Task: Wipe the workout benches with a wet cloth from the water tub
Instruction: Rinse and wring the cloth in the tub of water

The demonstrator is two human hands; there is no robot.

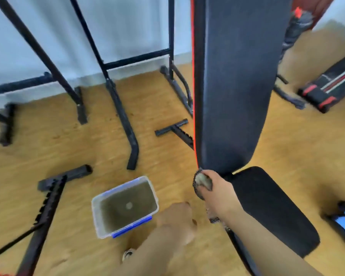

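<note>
A black workout bench stands on the right, its backrest (235, 80) raised steeply with a red edge, its seat pad (271, 208) lower right. My right hand (215, 188) grips a wet grey cloth (201, 183) at the backrest's lower left corner, where backrest meets seat. My left hand (177, 222) hangs blurred over the floor with fingers loosely curled, holding nothing. The clear plastic water tub (96, 208), with blue clips and murky water, sits on the wooden floor left of my hands.
Black metal rack frames (118, 108) stand against the white wall, their feet spread over the floor. A toothed adjustment bar (48, 198) lies lower left. Another folded bench (333, 84) lies at the right. A shoe tip (127, 254) shows at the bottom.
</note>
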